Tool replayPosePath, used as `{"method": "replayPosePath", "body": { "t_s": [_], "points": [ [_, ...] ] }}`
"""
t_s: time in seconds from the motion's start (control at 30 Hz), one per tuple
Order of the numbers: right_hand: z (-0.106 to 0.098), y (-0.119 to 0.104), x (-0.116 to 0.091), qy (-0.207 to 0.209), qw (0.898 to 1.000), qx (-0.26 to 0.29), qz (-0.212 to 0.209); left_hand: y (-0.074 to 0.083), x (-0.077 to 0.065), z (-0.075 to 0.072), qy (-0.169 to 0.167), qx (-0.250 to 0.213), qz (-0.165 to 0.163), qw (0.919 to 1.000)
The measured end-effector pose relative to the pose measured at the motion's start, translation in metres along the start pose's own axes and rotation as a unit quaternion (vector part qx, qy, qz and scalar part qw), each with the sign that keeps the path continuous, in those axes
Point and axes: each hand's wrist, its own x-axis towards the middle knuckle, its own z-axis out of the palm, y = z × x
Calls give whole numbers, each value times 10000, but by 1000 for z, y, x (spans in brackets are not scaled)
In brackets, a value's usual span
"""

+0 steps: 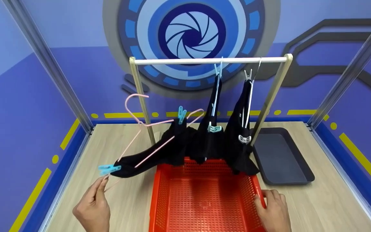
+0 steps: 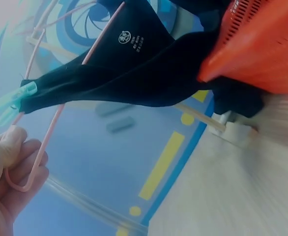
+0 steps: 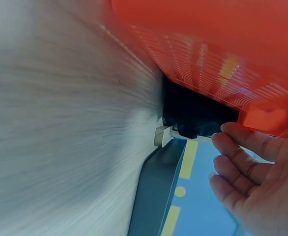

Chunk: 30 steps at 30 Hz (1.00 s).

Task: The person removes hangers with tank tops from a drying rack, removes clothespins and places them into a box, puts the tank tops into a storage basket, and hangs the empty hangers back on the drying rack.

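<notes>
Head view: pink hook (image 1: 126,103) beyond the left hand (image 1: 95,206), below the rail (image 1: 179,61)

The left hand pinches one corner of the pink hanger (image 1: 155,151), whose long axis runs away and rightward towards the rack. A black garment (image 1: 172,150) stretches along it between two blue clothespins (image 1: 109,169).

Hook to rail looks like the relation that counts: the hook appears beside the left post (image 1: 137,80), apart from the rail, its tip pointing right. The left hand is nearer; the right hand (image 1: 274,207), fingers loosely extended, straddles the red basket's (image 1: 156,199) right rim.
</notes>
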Motion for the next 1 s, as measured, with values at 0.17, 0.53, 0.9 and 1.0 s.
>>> {"method": "replayPosePath", "body": {
  "t_s": [0.17, 0.53, 0.9, 1.0],
  "points": [
    [-2, -1, 1, -90, 9999, 28, 39, 8, 0, -7, 33, -341, 114, 9993],
    [-1, 1, 0, -35, 10000, 40, 29, -31, -14, -25, -382, -374, -198, 9984],
    [1, 2, -1, 44, 10000, 43, 53, -61, -13, -33, -448, -667, -130, 9967],
    [1, 3, -1, 123, 9999, 41, -38, -65, -13, -35, -482, -609, -363, 9963]
  ]
}}
